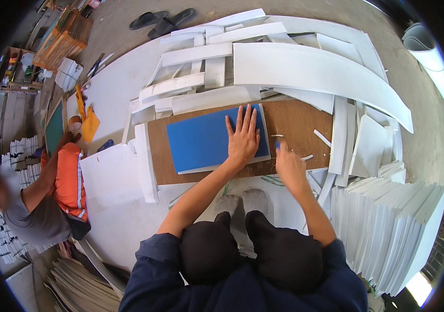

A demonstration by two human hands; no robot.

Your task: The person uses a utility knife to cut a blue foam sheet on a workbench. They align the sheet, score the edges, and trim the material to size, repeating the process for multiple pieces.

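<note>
My left hand (243,139) lies flat with its fingers spread on a blue rectangular sheet (198,138), pressing near its right end. Under the blue sheet, a white board (267,136) shows along the right and near edges. Both rest on a brown wooden board (305,117). Just right of the white edge, my right hand (289,161) is closed around a small blue tool (278,146), likely a cutter knife; its blade cannot be made out. Thin white offcuts (322,138) lie on the wood beside this hand.
White strips and panels (315,70) are heaped beyond the wooden board. A stack of white boards (383,229) stands at the right. Another person (35,208) sits at the left beside an orange bundle (70,179). Dark slippers (162,22) lie at the far side.
</note>
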